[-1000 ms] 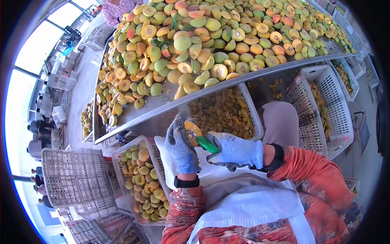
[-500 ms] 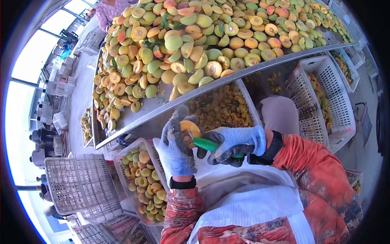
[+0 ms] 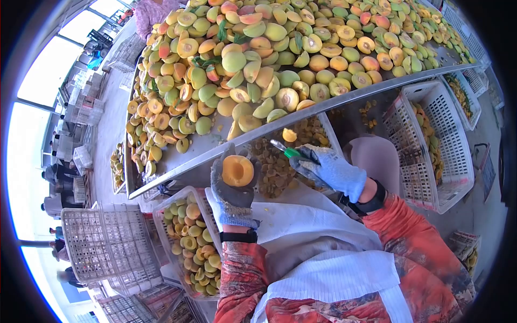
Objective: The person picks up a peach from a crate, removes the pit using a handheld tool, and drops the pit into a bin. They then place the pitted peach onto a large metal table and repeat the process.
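My left hand [image 3: 232,185], in a soiled blue-and-grey work glove, is closed round a peach half [image 3: 238,170] whose cut face is turned up, with a hollow in the middle and no stone in it. In my gloved right hand [image 3: 331,171] is a green-handled pitting tool [image 3: 291,153] with a short metal tip pointing up and left. Just beyond that tip, a small orange lump [image 3: 289,134], perhaps a stone with flesh on it, appears in the air above a crate of stones and scraps [image 3: 274,172].
A metal-edged table [image 3: 199,160] piled with peach halves [image 3: 258,64] runs across in front. Left of my lap stands a crate of peach halves [image 3: 194,242]; empty-looking stacked crates [image 3: 107,242] are farther left. Another crate [image 3: 431,145] holding fruit stands right. A person [image 3: 153,13] is across the table.
The tool has come out of the peach half and moved right and up with my right hand. The stone is out of the half, and an orange lump now shows in the air.
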The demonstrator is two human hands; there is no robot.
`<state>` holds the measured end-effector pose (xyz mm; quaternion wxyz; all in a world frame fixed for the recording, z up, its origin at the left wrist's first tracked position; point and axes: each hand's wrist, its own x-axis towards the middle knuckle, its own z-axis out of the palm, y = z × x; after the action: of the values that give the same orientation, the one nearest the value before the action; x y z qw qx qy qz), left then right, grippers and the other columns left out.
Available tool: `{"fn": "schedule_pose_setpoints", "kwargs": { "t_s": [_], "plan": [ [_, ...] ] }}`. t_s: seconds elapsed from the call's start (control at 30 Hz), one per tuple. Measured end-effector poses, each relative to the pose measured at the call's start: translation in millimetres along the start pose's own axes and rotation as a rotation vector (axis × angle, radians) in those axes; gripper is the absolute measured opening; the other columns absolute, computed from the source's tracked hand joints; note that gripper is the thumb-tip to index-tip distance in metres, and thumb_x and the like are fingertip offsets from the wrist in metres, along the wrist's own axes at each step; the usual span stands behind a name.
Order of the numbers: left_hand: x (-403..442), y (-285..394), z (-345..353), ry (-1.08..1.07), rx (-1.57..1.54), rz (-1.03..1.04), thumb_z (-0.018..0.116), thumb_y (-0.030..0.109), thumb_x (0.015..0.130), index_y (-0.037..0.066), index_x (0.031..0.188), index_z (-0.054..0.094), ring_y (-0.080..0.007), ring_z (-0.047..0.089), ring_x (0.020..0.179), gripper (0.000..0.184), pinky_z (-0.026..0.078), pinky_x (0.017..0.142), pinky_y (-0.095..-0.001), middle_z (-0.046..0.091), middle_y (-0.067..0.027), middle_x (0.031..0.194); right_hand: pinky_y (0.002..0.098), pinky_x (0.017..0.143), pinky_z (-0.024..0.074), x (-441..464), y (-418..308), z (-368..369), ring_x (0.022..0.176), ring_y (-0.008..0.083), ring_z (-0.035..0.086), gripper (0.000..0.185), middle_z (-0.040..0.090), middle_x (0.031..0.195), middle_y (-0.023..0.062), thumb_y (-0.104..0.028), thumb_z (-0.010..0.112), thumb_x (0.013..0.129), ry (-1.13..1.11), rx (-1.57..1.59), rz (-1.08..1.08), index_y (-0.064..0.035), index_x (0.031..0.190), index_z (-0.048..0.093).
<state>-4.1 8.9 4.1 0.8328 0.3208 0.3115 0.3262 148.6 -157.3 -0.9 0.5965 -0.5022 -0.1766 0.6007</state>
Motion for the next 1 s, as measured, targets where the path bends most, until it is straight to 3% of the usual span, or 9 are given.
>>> {"fn": "schedule_pose_setpoints", "kwargs": {
  "t_s": [0.07,0.23,0.33,0.43,0.53,0.57,0.6,0.77,1.0],
  "plan": [
    [-0.7,5.6,2.5,-0.003,-0.062,-0.056,0.045,0.038,0.089,0.003,0.124,0.046,-0.0304,0.057,0.096,0.049,0.049,0.085,-0.0470,0.057,-0.0140,0.106,0.0342,0.052,0.0461,18.4,31.4,-21.1,0.061,0.0249,0.060,0.028,0.059,0.075,0.0105,-0.024,0.067,0.076,0.487,-1.499,-0.532,-0.0077,0.095,0.055],
    [9.4,-7.9,8.5,0.005,-0.157,-0.121,0.049,0.034,0.088,0.004,0.118,0.048,-0.0306,0.058,0.094,0.043,0.050,0.083,-0.0444,0.058,-0.0130,0.103,0.0410,0.061,0.0469,13.8,7.6,27.1,0.071,0.0312,0.060,0.036,0.058,0.088,0.0140,-0.023,0.070,0.069,0.456,-1.273,-0.559,-0.0064,0.096,0.053],
    [25.4,-26.5,-15.7,0.011,-0.121,-0.110,0.051,0.033,0.087,0.004,0.113,0.049,-0.0291,0.058,0.094,0.038,0.050,0.084,-0.0440,0.058,-0.0134,0.102,0.0415,0.062,0.0464,25.7,19.0,40.3,0.073,0.0309,0.060,0.035,0.057,0.089,0.0145,-0.019,0.065,0.072,0.384,-1.438,-0.586,-0.0073,0.102,0.052],
    [24.1,-31.2,-11.8,-0.074,0.111,0.147,0.053,0.032,0.086,0.005,0.112,0.049,-0.0271,0.058,0.093,0.037,0.049,0.084,-0.0429,0.058,-0.0121,0.101,0.0408,0.062,0.0450,29.2,21.4,47.8,0.074,0.0283,0.059,0.038,0.055,0.092,0.0143,-0.016,0.057,0.074,0.435,-1.733,-0.738,-0.0084,0.112,0.051],
    [18.0,-22.1,-1.5,0.032,-0.341,-0.268,0.056,0.030,0.084,0.005,0.108,0.052,-0.0255,0.058,0.092,0.035,0.049,0.084,-0.0395,0.059,-0.0099,0.098,0.0391,0.060,0.0421,30.8,27.5,48.0,0.073,0.0243,0.054,0.044,0.053,0.089,0.0122,-0.014,0.050,0.076,0.435,-1.875,-0.816,-0.0094,0.120,0.048],
    [14.0,-23.6,9.6,0.249,-0.306,-0.209,0.057,0.029,0.084,0.005,0.105,0.054,-0.0248,0.058,0.089,0.032,0.050,0.080,-0.0383,0.059,-0.0096,0.096,0.0388,0.060,0.0421,27.8,29.2,51.6,0.074,0.0245,0.054,0.044,0.053,0.087,0.0118,-0.014,0.049,0.077,0.387,-1.923,-0.750,-0.0067,0.120,0.047],
    [13.1,-31.4,4.8,0.226,-0.188,-0.093,0.058,0.027,0.083,0.005,0.103,0.055,-0.0239,0.058,0.086,0.030,0.051,0.075,-0.0370,0.059,-0.0089,0.095,0.0387,0.061,0.0426,26.7,33.0,55.2,0.073,0.0254,0.055,0.045,0.053,0.087,0.0123,-0.013,0.049,0.077,0.350,-1.927,-0.703,-0.0039,0.121,0.046],
    [-9.8,-23.2,14.0,0.250,-0.202,-0.225,0.054,0.025,0.084,0.004,0.106,0.059,-0.0239,0.059,0.078,0.031,0.053,0.066,-0.0364,0.059,-0.0101,0.094,0.0399,0.062,0.0437,13.2,34.2,54.5,0.071,0.0282,0.056,0.045,0.056,0.089,0.0146,-0.010,0.056,0.072,0.169,-1.757,-0.683,-0.0016,0.116,0.048],
    [-0.9,-6.6,-18.3,0.087,-0.334,-0.213,0.056,0.020,0.085,0.003,0.107,0.057,-0.0254,0.061,0.081,0.029,0.054,0.070,-0.0371,0.060,-0.0127,0.092,0.0400,0.059,0.0469,22.3,18.2,82.1,0.069,0.0341,0.060,0.038,0.060,0.085,0.0171,-0.013,0.066,0.072,0.010,-1.446,-0.689,-0.0030,0.105,0.053]
  ]
}}
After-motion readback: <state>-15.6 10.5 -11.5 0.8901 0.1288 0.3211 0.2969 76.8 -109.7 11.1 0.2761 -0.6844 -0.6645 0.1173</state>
